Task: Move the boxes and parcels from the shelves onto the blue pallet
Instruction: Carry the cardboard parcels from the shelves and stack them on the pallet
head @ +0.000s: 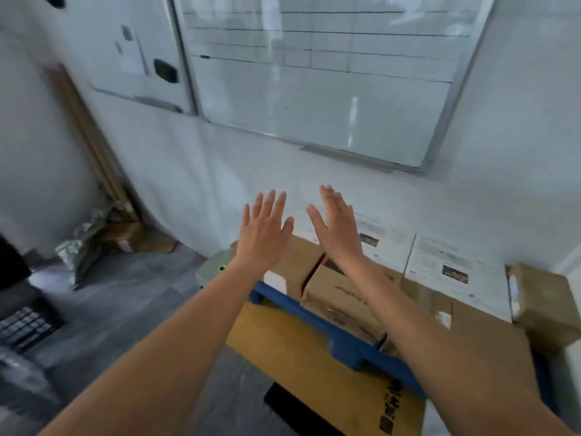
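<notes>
My left hand (264,229) and my right hand (338,225) are raised side by side in front of me, fingers straight and spread, holding nothing. Below them the blue pallet (342,339) lies against the wall. Several brown cardboard boxes stand on it, among them one with printed text (341,297) under my right forearm and a taped one (540,300) at the far right. White boxes with printed labels (452,272) stand behind them. The view is blurred.
A large whiteboard (314,73) hangs on the wall above the pallet. A flat cardboard sheet (301,350) lies on the grey floor under the pallet's near edge. Crumpled wrapping (85,243) and a small box sit in the left corner. A dark crate (25,322) is at the left edge.
</notes>
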